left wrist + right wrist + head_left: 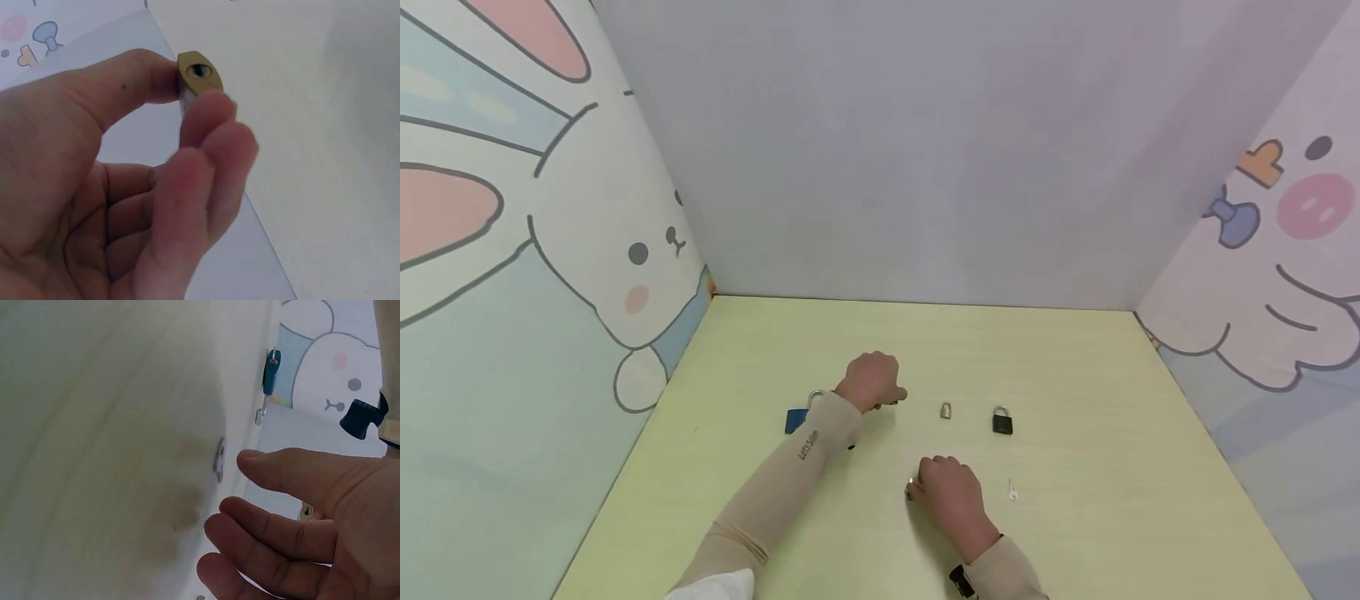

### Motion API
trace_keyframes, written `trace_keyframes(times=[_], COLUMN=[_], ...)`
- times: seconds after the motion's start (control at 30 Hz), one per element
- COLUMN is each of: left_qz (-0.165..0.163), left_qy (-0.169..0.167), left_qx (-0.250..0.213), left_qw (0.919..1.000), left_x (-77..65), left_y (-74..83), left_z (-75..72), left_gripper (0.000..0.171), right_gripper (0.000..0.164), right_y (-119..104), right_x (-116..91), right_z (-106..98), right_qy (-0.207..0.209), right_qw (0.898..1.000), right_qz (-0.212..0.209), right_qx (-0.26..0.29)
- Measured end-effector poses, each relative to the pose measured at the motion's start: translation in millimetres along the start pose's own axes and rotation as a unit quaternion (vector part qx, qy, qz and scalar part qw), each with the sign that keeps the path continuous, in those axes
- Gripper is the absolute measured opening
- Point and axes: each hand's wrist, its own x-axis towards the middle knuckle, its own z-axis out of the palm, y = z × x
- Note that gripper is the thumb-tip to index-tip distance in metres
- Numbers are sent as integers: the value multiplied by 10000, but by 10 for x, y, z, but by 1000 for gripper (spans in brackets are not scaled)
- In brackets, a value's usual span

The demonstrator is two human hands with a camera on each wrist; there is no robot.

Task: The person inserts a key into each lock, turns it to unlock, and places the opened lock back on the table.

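Note:
My left hand [871,382] pinches a padlock [199,72] between thumb and fingertips. Its brass end with the keyhole faces the left wrist camera; the fingers hide much of its body. Lower on the table, my right hand [953,502] hovers with loosely bent fingers beside a small silver key [219,459]. A slight gap shows between the thumb and this key in the right wrist view. A blue padlock [796,421] lies left of the left hand, partly behind the sleeve.
A small brass padlock [946,411] and a black padlock [1002,422] lie to the right of the left hand. Another key [1012,491] lies right of the right hand. Printed walls enclose the pale wooden table [1097,533] at the back and sides.

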Motion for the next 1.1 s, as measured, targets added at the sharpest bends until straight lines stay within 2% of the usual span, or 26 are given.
trace_keyframes(times=[0.2,0.4,0.57,0.67,0.77,0.9,1.1], left_qz=[-30,-20,14,29,38,72,106], left_qy=[-100,-117,-64,-40,-20,-40,-28], left_qx=[-106,-44,-72,-115,-165,-197,-190], left_qw=[9999,9999,10000,9999,9999,9998,9998], left_x=[4,-1,-14,-24,-30,-30,-23], left_y=[-16,-49,-70,-72,-71,-79,-93], left_z=[35,53,46,35,27,38,46], left_gripper=[31,30,31,33,34,33,32], right_gripper=[30,35,26,24,25,22,14], right_y=[-100,-164,-184,-171,-125,-25,146], right_x=[-27,-34,-26,-7,26,60,100], right_z=[16,-22,-10,1,10,17,31], right_qy=[-180,-474,-354,-378,-685,-1140,-1109], right_qw=[9994,9969,9981,9982,9938,9772,9552], right_qz=[268,571,486,406,481,636,474], right_qx=[147,259,104,212,727,1675,2703])
